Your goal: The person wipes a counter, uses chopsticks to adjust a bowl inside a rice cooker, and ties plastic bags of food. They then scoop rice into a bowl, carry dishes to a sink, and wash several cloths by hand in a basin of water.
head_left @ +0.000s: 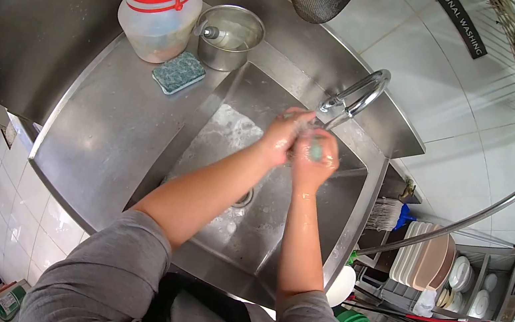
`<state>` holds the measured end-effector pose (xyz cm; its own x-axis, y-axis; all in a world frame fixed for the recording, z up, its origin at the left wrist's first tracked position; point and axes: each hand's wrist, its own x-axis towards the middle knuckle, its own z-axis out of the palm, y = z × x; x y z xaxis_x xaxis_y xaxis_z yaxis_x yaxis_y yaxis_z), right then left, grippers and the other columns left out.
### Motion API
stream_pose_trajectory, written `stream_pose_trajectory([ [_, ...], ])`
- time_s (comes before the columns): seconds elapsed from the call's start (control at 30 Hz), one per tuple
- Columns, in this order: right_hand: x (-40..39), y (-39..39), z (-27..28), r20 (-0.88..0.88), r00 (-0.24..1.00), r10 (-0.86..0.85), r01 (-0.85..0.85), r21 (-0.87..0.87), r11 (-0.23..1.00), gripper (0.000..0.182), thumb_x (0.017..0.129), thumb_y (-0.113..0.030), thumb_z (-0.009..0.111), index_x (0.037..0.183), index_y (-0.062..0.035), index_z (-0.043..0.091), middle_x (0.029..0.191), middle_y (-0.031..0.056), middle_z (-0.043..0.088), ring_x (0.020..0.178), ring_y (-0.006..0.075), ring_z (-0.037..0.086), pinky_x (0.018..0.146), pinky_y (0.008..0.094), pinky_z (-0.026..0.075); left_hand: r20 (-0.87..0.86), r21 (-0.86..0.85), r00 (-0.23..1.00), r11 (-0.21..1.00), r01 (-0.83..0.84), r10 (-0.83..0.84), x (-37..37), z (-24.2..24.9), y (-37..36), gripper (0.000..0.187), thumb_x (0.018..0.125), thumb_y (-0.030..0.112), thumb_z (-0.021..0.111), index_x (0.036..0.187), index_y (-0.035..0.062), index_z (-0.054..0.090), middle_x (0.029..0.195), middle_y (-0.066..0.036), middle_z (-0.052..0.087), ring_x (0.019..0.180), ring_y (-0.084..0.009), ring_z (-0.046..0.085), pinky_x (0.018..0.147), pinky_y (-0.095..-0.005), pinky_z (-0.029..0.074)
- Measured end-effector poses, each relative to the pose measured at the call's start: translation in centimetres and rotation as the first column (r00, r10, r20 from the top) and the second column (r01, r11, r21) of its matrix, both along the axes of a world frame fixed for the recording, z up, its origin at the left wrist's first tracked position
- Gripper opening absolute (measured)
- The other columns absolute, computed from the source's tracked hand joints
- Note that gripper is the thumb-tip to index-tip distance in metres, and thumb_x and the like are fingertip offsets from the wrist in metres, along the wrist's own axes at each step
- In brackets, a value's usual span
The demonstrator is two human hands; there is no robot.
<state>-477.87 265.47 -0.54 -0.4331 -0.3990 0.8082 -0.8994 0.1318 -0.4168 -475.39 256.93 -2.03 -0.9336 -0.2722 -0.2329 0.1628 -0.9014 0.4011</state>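
1. Upper left of the frame: a red-lidded jar [158,10], a green sponge [179,72] and a steel bowl [228,36] sit on the tabletop [107,130].
2. Centre: over the sink [234,137], the left hand [284,135] and right hand [313,160] press together, the right hand's fingers curled around a small green object [316,149].
3. Just above the hands: the faucet [355,99].

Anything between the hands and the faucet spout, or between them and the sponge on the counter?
Nothing visible. Both the left hand and right hand are pressed together right under the faucet, over the sink. The stretch of counter between them and the sponge looks bare; the jar and metal bowl sit behind it.
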Motion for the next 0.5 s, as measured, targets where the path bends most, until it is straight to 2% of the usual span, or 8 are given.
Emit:
stream_pose_trajectory([
  [0.07, -0.7, 0.4, -0.2, 0.688, 0.725, 0.043, 0.17, -0.239, 0.956, 0.013, 0.086, -0.009, 0.063, 0.077, -0.001, 0.058, 0.086, 0.0055, 0.063, 0.08, 0.0168, 0.06, 0.068, 0.0299, 0.048, 0.017, -0.157, 0.926, 0.916, -0.369, 0.376, -0.5, 0.5, 2.1, 0.022, 0.086, 0.016, 0.07, 0.099, 0.009, 0.054, 0.092, -0.002, 0.058, 0.08, -0.013, 0.055, 0.071, -0.0306, 0.049],
  [0.1, -1.3, 0.2, -0.6, 0.776, 0.566, 0.277, 0.161, -0.434, 0.886, 0.016, 0.091, -0.012, 0.057, 0.08, -0.0008, 0.058, 0.085, 0.0029, 0.06, 0.077, 0.0148, 0.058, 0.064, 0.0286, 0.047, 0.116, -0.503, 0.867, 0.781, -0.369, 0.484, 0.1, 1.6, 2.6, 0.012, 0.085, 0.006, 0.066, 0.094, 0.0067, 0.059, 0.087, -0.004, 0.063, 0.079, -0.0167, 0.059, 0.074, -0.031, 0.049],
  [0.13, -1.7, 0.1, -1.1, 0.776, 0.567, 0.276, 0.166, -0.436, 0.885, 0.016, 0.091, -0.012, 0.057, 0.08, -0.0008, 0.058, 0.085, 0.0029, 0.06, 0.077, 0.0148, 0.058, 0.064, 0.0286, 0.047, 0.116, -0.505, 0.869, 0.782, -0.365, 0.48, 0.3, 1.6, 2.8, 0.012, 0.085, 0.006, 0.066, 0.094, 0.0067, 0.059, 0.087, -0.004, 0.063, 0.079, -0.0167, 0.059, 0.074, -0.031, 0.049],
  [0.2, -2.5, 0.1, -2.1, 0.773, 0.254, 0.582, 0.29, -0.635, 0.716, 0.012, 0.09, -0.01, 0.056, 0.087, 0.0008, 0.06, 0.083, 0.0049, 0.059, 0.073, 0.0145, 0.058, 0.065, 0.0301, 0.05, -0.407, -0.864, 0.736, 0.033, -0.502, 0.54, 1.0, 1.8, 2.8, 0.014, 0.082, 0.003, 0.065, 0.096, 0.0055, 0.065, 0.093, -0.007, 0.068, 0.084, -0.0215, 0.064, 0.078, -0.0323, 0.05],
  [0.27, -4.8, 0.8, -6.5, 0.784, 0.173, 0.597, 0.247, -0.621, 0.744, 0.018, 0.093, -0.018, 0.052, 0.095, -0.0015, 0.059, 0.089, 0.0065, 0.061, 0.077, 0.0168, 0.06, 0.071, 0.0319, 0.051, -0.406, -0.893, 0.805, -0.002, -0.449, 0.432, 1.8, 1.9, 2.3, 0.022, 0.079, 0.002, 0.064, 0.1, 0.0064, 0.068, 0.099, -0.007, 0.069, 0.092, -0.0236, 0.065, 0.083, -0.0332, 0.05],
  [0.33, -5.1, 0.4, -6.7, 0.603, -0.173, 0.778, 0.105, -0.775, 0.624, 0.024, 0.1, -0.024, 0.04, 0.1, -0.0061, 0.057, 0.093, 0.006, 0.061, 0.086, 0.019, 0.061, 0.077, 0.0347, 0.05, -0.41, -0.911, 0.879, -0.064, -0.407, 0.244, 1.8, 1.8, 1.9, 0.028, 0.078, 0.004, 0.065, 0.105, 0.0088, 0.066, 0.098, -0.008, 0.067, 0.089, -0.0261, 0.064, 0.083, -0.0346, 0.051],
  [0.47, -1.7, -0.9, -4.1, 0.615, -0.236, 0.752, 0.273, -0.701, 0.659, 0.025, 0.095, -0.027, 0.049, 0.104, -0.0052, 0.057, 0.097, 0.0071, 0.063, 0.088, 0.0197, 0.062, 0.08, 0.0353, 0.051, -0.409, -0.883, 0.79, 0.019, -0.468, 0.458, 1.3, 1.8, 2.1, 0.038, 0.078, 0.005, 0.065, 0.116, 0.0092, 0.061, 0.104, -0.011, 0.065, 0.093, -0.0275, 0.063, 0.086, -0.0341, 0.05],
  [0.5, -1.7, -0.8, -3.7, 0.549, -0.374, 0.748, 0.227, -0.727, 0.648, 0.03, 0.095, -0.034, 0.048, 0.109, -0.0082, 0.055, 0.105, 0.0063, 0.062, 0.099, 0.0211, 0.061, 0.088, 0.0376, 0.049, -0.424, -0.844, 0.739, 0.068, -0.532, 0.524, 1.2, 1.6, 2.1, 0.044, 0.079, 0.006, 0.065, 0.122, 0.0099, 0.056, 0.109, -0.01, 0.064, 0.097, -0.0257, 0.062, 0.088, -0.0349, 0.049],
])
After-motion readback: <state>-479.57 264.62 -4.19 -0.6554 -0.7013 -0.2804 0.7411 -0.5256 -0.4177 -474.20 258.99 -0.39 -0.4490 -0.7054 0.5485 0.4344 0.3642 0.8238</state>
